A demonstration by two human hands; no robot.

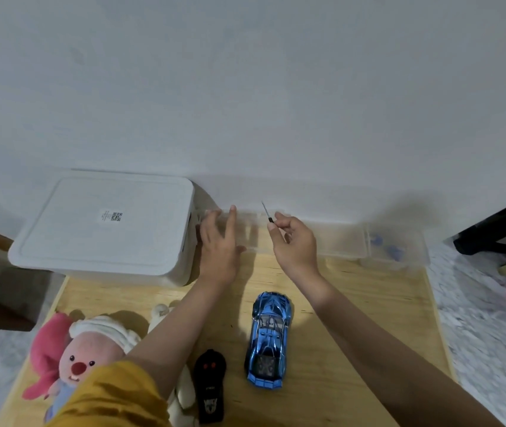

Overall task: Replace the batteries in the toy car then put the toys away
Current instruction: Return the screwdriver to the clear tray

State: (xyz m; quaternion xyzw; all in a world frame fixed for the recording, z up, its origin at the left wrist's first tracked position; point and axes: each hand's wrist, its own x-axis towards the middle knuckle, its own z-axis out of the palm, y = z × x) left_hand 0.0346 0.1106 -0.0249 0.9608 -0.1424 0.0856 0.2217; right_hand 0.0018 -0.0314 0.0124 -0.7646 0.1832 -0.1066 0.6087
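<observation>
- Nearest, on the pale wooden bench (353,318), lie a pink plush toy with a white cap (82,355) at the left, a black remote control (210,386), and the shiny blue toy car (268,339), upright on its wheels, long axis running near to far.
- Farther, the right hand (295,245) pinches a thin dark-handled screwdriver (267,214), tip pointing away; the car lies just nearward of it, closer than to the other hand.
- The left hand (219,246), fingers spread, rests flat on a clear plastic case (338,241) at the wall.
- Far left stands a lidded white storage box (107,229).

Mustard-yellow sleeve (113,396) bunched up on the left arm, both forearms bare, no rings or watch on either wrist.
</observation>
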